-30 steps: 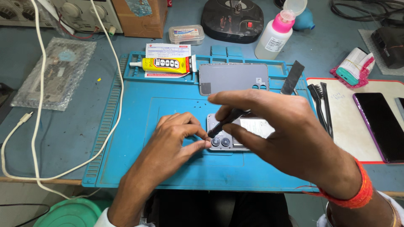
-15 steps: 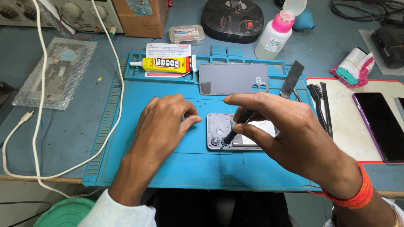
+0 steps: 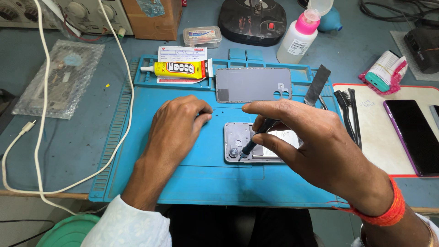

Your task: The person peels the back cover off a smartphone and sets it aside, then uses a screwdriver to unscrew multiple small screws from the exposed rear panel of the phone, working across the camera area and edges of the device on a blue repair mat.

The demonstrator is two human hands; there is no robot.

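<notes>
Here, the right hand (image 3: 315, 146) pinches a slim dark screwdriver (image 3: 255, 138), tip on the opened grey phone (image 3: 238, 137) lying mid-mat; at nine o'clock, the left hand (image 3: 176, 126) rests loosely curled on the ribbed blue rubber mat (image 3: 192, 183).

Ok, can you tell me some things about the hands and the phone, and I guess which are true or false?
1. The right hand holds a thin dark screwdriver. True.
2. The screwdriver's tip points at the opened phone. True, it meets the phone near its lower left corner.
3. The left hand holds the glue tube. False: the tube lies at the far edge of the blue mat, and the left hand rests on the mat beside the phone.
4. The grey back cover is on the phone. False: it lies apart, beyond the phone.
5. The bottle has a green cap. False: it is pink.
</notes>
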